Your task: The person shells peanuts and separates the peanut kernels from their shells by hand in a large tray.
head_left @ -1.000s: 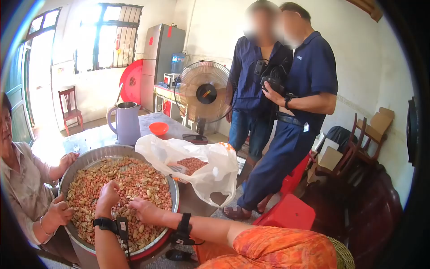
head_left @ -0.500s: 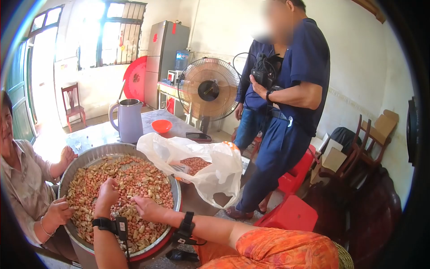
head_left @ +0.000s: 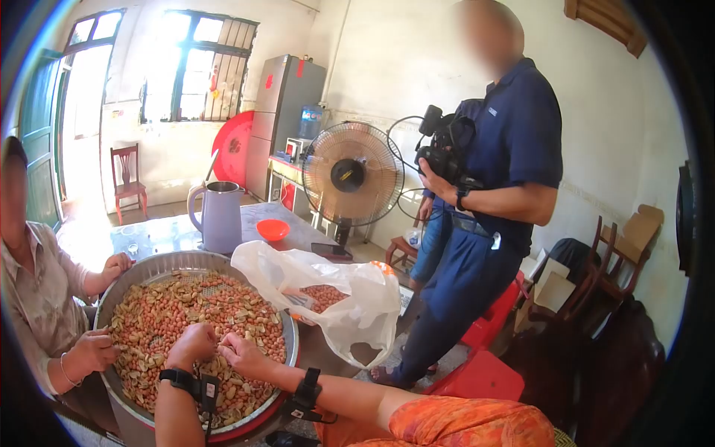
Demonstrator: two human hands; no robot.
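A wide round metal tray [head_left: 290,356] holds a layer of shelled reddish peanuts [head_left: 216,304] mixed with pale broken shells [head_left: 145,376]. Over its near middle, my left hand [head_left: 192,344] is closed with its fingers curled in. Close beside it on the right, my right hand [head_left: 249,356] pinches with thumb and forefinger, its tips near the left fingers. Whatever lies between the fingers of either hand is too small or hidden to make out. Right of the tray stands an open white plastic bag [head_left: 350,316] with more reddish peanuts [head_left: 322,296] inside.
At the left, another person's hands [head_left: 93,350] are at the tray's rim. Behind the tray, the table [head_left: 149,235] carries a grey-lilac jug [head_left: 221,216] and a red bowl [head_left: 272,229]. A fan [head_left: 354,173] and a standing person with a camera [head_left: 443,153] are beyond.
My left hand has moved right and slightly down, meeting my right hand over the peanuts. The view has tilted up a little. The standing person's camera is now held more upright.
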